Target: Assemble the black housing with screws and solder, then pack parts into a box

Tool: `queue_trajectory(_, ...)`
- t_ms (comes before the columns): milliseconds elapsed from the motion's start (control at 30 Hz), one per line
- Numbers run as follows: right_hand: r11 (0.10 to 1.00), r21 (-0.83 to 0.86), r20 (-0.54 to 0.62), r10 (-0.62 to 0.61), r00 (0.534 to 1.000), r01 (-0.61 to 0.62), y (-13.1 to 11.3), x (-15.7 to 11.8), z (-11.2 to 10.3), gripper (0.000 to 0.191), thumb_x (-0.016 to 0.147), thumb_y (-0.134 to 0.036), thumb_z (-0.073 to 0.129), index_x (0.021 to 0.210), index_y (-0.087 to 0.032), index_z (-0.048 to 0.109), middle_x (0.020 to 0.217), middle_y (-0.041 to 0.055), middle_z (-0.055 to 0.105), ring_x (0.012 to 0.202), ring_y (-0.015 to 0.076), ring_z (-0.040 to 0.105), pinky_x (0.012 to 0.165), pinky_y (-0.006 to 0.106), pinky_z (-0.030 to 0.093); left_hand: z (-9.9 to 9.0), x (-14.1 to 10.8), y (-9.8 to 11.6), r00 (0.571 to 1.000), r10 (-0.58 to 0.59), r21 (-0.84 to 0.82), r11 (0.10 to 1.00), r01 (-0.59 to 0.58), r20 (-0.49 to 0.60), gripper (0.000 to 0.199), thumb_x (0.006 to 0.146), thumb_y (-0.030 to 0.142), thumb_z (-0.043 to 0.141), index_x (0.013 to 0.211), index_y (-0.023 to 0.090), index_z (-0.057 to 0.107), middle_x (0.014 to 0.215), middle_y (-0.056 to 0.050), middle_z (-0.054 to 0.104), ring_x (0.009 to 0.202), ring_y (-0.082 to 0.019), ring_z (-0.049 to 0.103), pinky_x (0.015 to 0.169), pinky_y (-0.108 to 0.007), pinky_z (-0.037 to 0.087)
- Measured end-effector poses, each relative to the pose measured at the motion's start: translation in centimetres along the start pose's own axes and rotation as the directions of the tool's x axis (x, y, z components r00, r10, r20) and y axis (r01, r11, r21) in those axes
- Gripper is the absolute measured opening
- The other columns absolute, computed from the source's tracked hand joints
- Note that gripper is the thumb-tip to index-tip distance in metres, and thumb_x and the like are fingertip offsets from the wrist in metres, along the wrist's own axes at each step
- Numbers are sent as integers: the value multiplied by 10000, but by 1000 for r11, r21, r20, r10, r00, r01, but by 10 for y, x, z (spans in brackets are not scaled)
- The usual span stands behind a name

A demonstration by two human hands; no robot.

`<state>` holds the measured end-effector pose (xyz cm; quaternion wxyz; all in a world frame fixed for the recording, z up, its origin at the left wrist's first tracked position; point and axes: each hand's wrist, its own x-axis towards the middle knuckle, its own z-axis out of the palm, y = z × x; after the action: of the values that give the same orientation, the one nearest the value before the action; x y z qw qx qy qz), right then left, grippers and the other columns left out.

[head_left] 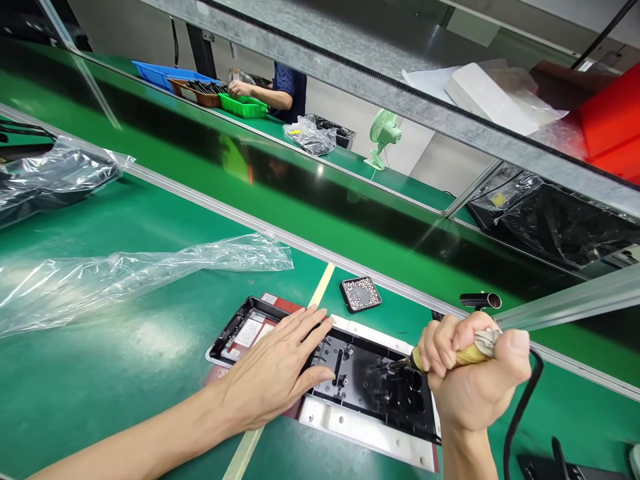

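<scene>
A long black plastic housing point(360, 380) lies open side up in a white fixture point(365, 433) on the green bench. My left hand point(280, 367) rests flat across the housing's left part, fingers extended. In my right hand point(470, 380) is a yellow corded tool point(465, 357), gripped in a closed fist and tilted. Its dark tip points left into the right part of the housing; the exact contact spot is blurred. Behind the housing sits a small black tray point(361, 294) of tiny metal screws.
A clear plastic bag point(145, 273) stretches across the left bench. A metal tube holder point(480, 301) stands behind my right hand, with a black cable point(523, 400) beside it. Beyond the green partition, a person's hand point(241, 89) is at a green basket point(243, 105).
</scene>
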<state>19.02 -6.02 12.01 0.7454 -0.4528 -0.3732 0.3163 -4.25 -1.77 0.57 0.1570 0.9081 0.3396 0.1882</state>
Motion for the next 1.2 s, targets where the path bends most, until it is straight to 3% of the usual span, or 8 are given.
queue_trajectory(333, 999, 25, 206, 33, 978, -39, -6, 6, -9, 491, 951, -523, 443, 584, -210, 536, 430, -32, 443, 353, 126, 390, 342, 268, 397, 0, 1, -1, 1000, 0, -3, 1000, 0, 0, 658, 1042, 580, 459, 1585, 215, 393, 1646, -102, 416, 1530, -312, 383, 1232, -534, 418)
queue_trajectory(533, 998, 26, 467, 40, 883, -58, -14, 7, -18, 478, 936, -566, 495, 631, -209, 589, 479, -21, 491, 392, 138, 445, 388, 293, 436, 1, 1, -1, 1000, -5, -1, 1000, 5, 10, 663, 1044, 568, 463, 1603, 228, 359, 1656, -93, 400, 1535, -312, 373, 1244, -541, 399)
queue_trajectory(600, 999, 26, 500, 28, 865, -47, -17, 6, -20, 506, 935, -604, 499, 634, -209, 594, 476, -27, 483, 383, 133, 439, 382, 290, 431, 1, 1, -1, 1000, 1, -1, 1000, -1, 2, 652, 1046, 561, 461, 1596, 221, 374, 1648, -98, 413, 1528, -315, 386, 1238, -546, 407)
queue_trajectory(667, 999, 32, 451, 12, 892, -30, -22, 5, -21, 533, 945, -620, 474, 624, -210, 589, 462, -32, 467, 371, 130, 431, 377, 293, 434, 0, 1, 0, 1000, 11, -3, 1000, -11, -14, 628, 1052, 541, 461, 1586, 218, 393, 1635, -99, 436, 1518, -312, 404, 1233, -541, 417)
queue_trajectory(767, 997, 59, 267, -69, 961, 55, -28, 2, -17, 555, 961, -614, 440, 608, -210, 583, 442, -39, 452, 354, 122, 428, 368, 282, 434, -2, 3, 2, 999, 27, 1, 1000, -27, -37, 571, 1072, 478, 444, 1572, 205, 414, 1611, -99, 473, 1510, -297, 419, 1236, -527, 419)
queue_trajectory(867, 995, 67, 137, -78, 987, 69, -33, -4, -5, 525, 943, -586, 478, 583, -213, 565, 419, -42, 440, 335, 124, 420, 349, 279, 423, -2, 4, 4, 999, 41, 15, 999, -40, -30, 516, 1091, 405, 404, 1555, 182, 440, 1606, -101, 480, 1518, -281, 407, 1253, -522, 400)
queue_trajectory(1033, 995, 95, 112, 6, 994, -16, -32, -13, 24, 578, 981, -585, 379, 563, -220, 540, 406, -30, 424, 328, 142, 396, 322, 298, 406, -3, 4, 5, 1000, 21, 26, 999, -20, -17, 503, 1102, 355, 346, 1555, 159, 440, 1612, -110, 468, 1518, -283, 407, 1250, -527, 406)
queue_trajectory(1200, 990, 110, 199, 65, 978, -88, -22, -21, 42, 568, 963, -607, 453, 560, -212, 521, 408, -35, 432, 333, 123, 383, 321, 265, 395, -5, 5, 6, 999, 19, -4, 1000, -19, -30, 490, 1091, 332, 373, 1538, 152, 463, 1598, -124, 486, 1505, -287, 428, 1243, -509, 416)
